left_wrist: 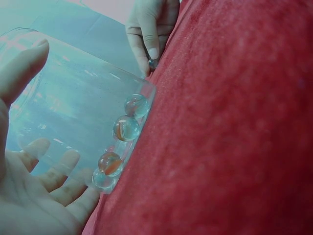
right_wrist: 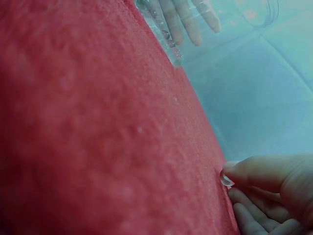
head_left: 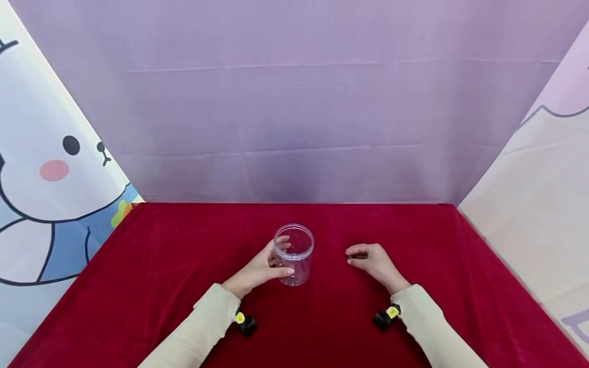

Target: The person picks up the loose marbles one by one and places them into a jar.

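Note:
A clear plastic jar [head_left: 302,263] with no lid on it stands upright on the red cloth. My left hand [head_left: 258,270] grips its left side, thumb across the front and fingers round the back. Several glass marbles [left_wrist: 126,128], some with orange swirls inside, lie on the jar's bottom in the left wrist view. To the right of the jar, my right hand [head_left: 378,265] pinches a clear glass marble [right_wrist: 226,179] between thumb and fingertips, close over the cloth. Part of that marble is hidden by the fingers.
Red velvet cloth [head_left: 331,327] covers the table. A lilac curtain [head_left: 294,112] hangs behind its far edge, with printed cartoon fabric [head_left: 50,204] on the left and a pale sheet [head_left: 543,204] on the right. Black wrist cameras [head_left: 246,324] sit at both cuffs.

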`<state>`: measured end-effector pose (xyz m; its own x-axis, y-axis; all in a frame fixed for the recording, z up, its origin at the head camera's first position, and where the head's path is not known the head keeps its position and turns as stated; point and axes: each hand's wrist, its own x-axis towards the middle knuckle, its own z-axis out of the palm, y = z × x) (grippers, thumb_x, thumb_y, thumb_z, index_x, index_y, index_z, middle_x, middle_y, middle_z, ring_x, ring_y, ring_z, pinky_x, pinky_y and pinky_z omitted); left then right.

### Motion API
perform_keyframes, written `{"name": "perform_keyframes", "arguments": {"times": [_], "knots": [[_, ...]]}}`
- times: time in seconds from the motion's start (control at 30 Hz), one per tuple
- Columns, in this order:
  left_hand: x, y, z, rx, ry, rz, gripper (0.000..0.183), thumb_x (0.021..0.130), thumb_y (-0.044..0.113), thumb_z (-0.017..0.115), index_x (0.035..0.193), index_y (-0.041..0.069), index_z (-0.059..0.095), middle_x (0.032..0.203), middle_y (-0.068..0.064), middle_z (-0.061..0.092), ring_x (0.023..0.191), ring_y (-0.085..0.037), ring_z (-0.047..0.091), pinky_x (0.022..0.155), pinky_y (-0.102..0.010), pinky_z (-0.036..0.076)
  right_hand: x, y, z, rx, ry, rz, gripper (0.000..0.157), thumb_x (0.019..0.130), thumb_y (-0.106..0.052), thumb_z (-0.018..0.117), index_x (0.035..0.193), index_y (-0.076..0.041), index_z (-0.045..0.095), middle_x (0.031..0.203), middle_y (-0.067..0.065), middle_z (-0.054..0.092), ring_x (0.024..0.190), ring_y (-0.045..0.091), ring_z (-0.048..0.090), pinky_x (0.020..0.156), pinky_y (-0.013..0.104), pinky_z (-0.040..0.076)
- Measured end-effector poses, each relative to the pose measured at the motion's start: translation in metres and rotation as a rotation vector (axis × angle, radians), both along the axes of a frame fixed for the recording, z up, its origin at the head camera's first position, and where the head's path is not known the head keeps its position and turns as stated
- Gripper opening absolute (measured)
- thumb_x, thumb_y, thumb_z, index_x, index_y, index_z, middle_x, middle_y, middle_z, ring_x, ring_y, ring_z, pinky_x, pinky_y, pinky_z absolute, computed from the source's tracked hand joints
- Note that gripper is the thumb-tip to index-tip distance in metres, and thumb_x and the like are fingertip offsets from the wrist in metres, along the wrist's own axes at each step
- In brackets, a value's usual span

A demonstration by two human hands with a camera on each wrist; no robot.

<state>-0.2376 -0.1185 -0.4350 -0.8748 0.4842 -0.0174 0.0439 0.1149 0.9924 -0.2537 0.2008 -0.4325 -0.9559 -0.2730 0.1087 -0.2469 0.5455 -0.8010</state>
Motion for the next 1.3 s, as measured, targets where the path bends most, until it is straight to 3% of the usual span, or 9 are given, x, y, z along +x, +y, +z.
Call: {"name": "perform_keyframes", "arguments": {"times": [0.4, 0.87, 1.3], "knots": [[0.0008, -0.0010, 0.0011, -0.003, -0.003, -0.003, 0.081, 0.084, 0.022, 0.072, 0.148, 0.016, 0.023, 0.148, -0.013, 0.032, 0.133, -0.034, 0.034, 0.102, -0.046, 0.039, -0.0026, -0.0013, -0.0037, 0.015, 0.039, -0.004, 0.020, 0.077, 0.003, 0.072, 0.097, 0.002, 0.072, 0.101, 0.015, 0.068, 0.095, 0.028, 0.066, 0.079, 0.026, 0.052], [0.0015, -0.0004, 0.0015, -0.002, -0.003, 0.005, 0.081, 0.083, 0.020, 0.072, 0.148, 0.017, 0.023, 0.148, -0.012, 0.033, 0.133, -0.032, 0.035, 0.103, -0.047, 0.039, -0.0003, -0.0023, -0.0031, 0.018, 0.031, -0.031, 0.017, 0.079, 0.000, 0.072, 0.096, -0.001, 0.073, 0.100, 0.011, 0.069, 0.096, 0.026, 0.065, 0.076, 0.020, 0.050], [0.0015, -0.0002, 0.0021, 0.003, -0.012, 0.007, 0.083, 0.082, 0.022, 0.073, 0.148, 0.017, 0.023, 0.148, -0.011, 0.033, 0.133, -0.031, 0.034, 0.103, -0.047, 0.038, -0.0003, -0.0033, -0.0014, 0.022, 0.004, -0.080, 0.016, 0.081, -0.006, 0.072, 0.097, -0.004, 0.074, 0.103, 0.009, 0.070, 0.104, 0.026, 0.061, 0.082, 0.024, 0.048]]}}
